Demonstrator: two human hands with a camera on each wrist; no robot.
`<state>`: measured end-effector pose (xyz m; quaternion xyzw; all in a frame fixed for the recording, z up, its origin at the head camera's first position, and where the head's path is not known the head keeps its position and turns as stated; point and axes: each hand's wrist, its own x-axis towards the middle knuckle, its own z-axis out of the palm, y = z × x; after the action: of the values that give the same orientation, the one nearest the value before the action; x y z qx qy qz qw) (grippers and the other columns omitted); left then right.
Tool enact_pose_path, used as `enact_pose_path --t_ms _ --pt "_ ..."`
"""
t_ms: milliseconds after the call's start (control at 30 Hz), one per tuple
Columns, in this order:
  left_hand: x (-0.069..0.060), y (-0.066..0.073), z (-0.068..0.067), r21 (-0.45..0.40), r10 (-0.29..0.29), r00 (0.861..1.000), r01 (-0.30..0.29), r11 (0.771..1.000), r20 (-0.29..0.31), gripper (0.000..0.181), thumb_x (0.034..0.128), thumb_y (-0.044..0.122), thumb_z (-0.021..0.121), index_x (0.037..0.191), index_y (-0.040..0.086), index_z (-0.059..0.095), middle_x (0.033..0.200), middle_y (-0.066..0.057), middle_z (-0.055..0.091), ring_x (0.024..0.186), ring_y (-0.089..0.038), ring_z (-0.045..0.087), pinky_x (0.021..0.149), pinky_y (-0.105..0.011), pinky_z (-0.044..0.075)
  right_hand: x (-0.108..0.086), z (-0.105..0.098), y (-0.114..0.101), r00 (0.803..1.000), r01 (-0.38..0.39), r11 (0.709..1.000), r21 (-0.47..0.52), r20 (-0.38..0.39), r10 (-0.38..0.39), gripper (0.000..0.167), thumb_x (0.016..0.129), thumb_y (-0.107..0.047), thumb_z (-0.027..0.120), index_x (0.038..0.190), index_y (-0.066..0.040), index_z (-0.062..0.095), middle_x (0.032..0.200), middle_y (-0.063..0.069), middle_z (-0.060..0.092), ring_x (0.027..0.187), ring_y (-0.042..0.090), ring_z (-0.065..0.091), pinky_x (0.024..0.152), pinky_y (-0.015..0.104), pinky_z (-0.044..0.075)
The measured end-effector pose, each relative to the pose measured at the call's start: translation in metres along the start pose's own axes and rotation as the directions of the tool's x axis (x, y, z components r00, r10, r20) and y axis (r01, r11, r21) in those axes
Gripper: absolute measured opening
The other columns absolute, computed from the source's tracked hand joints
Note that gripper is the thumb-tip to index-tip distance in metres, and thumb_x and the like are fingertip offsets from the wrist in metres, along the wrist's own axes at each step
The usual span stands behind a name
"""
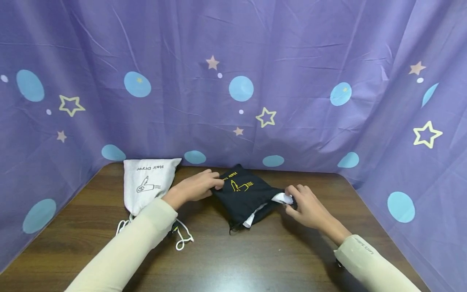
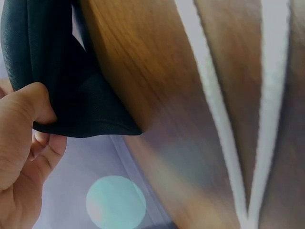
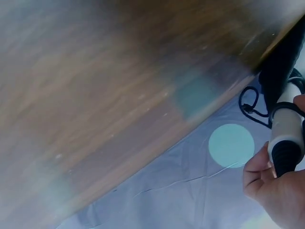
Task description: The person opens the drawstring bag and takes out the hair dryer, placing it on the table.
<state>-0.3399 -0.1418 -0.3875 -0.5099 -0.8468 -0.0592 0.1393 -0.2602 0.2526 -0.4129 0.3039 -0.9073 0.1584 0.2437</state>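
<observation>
A black drawstring bag [image 1: 251,198] with yellow "Hair Dryer" print lies at the middle of the table, its mouth towards the right and front. My left hand [image 1: 197,186] pinches the bag's closed left end; the left wrist view shows thumb and fingers on the dark cloth [image 2: 95,109]. White parts peek out of the mouth at two spots. My right hand [image 1: 310,207] grips the one on the right, a white hair dryer handle [image 3: 286,129] with a ribbed black cord sleeve [image 3: 285,155]. The rest of the dryer is hidden inside the bag.
A white drawstring bag [image 1: 147,182] with the same print in black lies at the left, partly behind my left forearm. Its white cords [image 1: 184,235] trail forward on the wooden table [image 1: 233,259]. A purple curtain [image 1: 299,48] hangs around the back and sides.
</observation>
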Motion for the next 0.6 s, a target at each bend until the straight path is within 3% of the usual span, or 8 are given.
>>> enact_pose_path --t_ms 167,267,400,467,600 --pt "-0.001 0.000 -0.003 0.003 -0.006 1.000 0.006 1.000 0.015 0.038 0.0691 -0.011 0.073 0.086 0.017 0.053 0.084 0.004 0.047 0.084 -0.022 0.051 0.077 -0.036 0.043 -0.001 -0.002 0.002 0.998 0.053 0.999 0.004 -0.014 -0.053 0.029 0.080 -0.015 0.075 0.104 -0.013 0.059 0.083 -0.005 0.048 0.075 0.016 0.042 0.066 0.031 0.035" --pt "0.001 0.005 -0.008 -0.023 -0.043 0.996 0.045 0.999 0.081 0.041 0.0663 -0.015 0.066 0.088 0.017 0.055 0.085 0.003 0.048 0.085 -0.021 0.050 0.076 -0.034 0.043 0.000 -0.002 0.002 0.996 0.087 0.996 -0.007 -0.036 -0.087 0.028 0.081 -0.015 0.074 0.105 -0.012 0.059 0.086 -0.003 0.052 0.079 0.018 0.045 0.068 0.033 0.038" --pt "0.006 0.013 -0.018 -0.085 -0.127 0.970 0.148 0.985 0.206 0.049 0.0615 -0.016 0.059 0.096 0.020 0.057 0.090 0.002 0.050 0.089 -0.017 0.047 0.076 -0.031 0.041 0.002 0.000 0.004 0.987 0.137 0.990 -0.034 -0.079 -0.140 0.028 0.079 -0.014 0.074 0.103 -0.011 0.059 0.088 -0.001 0.055 0.082 0.021 0.048 0.070 0.035 0.041" --pt "0.010 0.017 -0.021 -0.106 -0.149 0.960 0.178 0.978 0.235 0.051 0.0610 -0.013 0.059 0.099 0.021 0.058 0.094 0.000 0.051 0.090 -0.017 0.046 0.076 -0.031 0.041 0.003 0.000 0.006 0.982 0.160 0.986 -0.039 -0.096 -0.163 0.028 0.079 -0.014 0.074 0.103 -0.011 0.060 0.089 0.000 0.055 0.082 0.021 0.049 0.070 0.036 0.041" --pt "0.022 0.020 -0.021 -0.113 -0.135 0.973 0.158 0.981 0.186 0.042 0.0697 -0.005 0.062 0.105 0.018 0.060 0.098 -0.002 0.055 0.090 -0.017 0.047 0.078 -0.032 0.042 0.005 0.000 0.006 0.977 0.184 0.982 -0.041 -0.104 -0.188 0.028 0.079 -0.015 0.074 0.103 -0.011 0.060 0.092 0.002 0.058 0.083 0.021 0.049 0.071 0.037 0.042"
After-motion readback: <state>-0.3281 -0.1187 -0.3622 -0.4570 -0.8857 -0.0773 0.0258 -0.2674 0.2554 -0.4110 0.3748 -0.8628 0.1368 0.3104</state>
